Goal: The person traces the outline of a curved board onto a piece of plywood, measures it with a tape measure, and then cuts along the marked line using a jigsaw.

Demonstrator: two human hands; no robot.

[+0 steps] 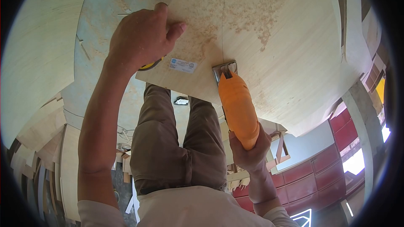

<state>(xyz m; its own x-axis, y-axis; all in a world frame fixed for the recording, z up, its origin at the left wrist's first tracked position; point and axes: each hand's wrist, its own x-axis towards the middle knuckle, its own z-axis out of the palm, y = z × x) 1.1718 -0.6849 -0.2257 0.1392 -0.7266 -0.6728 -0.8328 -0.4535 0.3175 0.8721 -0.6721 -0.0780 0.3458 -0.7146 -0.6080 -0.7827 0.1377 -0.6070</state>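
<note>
My left hand [143, 38] presses flat on a pale plywood sheet [273, 38] near its front corner, fingers together, with a yellow object [149, 64] partly hidden under the palm. My right hand [252, 151] grips the rear of an orange jigsaw [237, 109]. The saw's metal shoe [225, 70] sits at the sheet's front edge, in line with a thin cut or drawn line running away across the board. A white label [182, 65] is stuck on the sheet between hand and saw. Sawdust lies scattered over the wood.
A pale blue-green worktable [97, 46] carries the sheet. More plywood panels and offcuts [46, 130] are stacked at the left and on the floor. My legs in brown trousers [176, 143] stand below the edge. Red cabinet doors [311, 176] are at the right.
</note>
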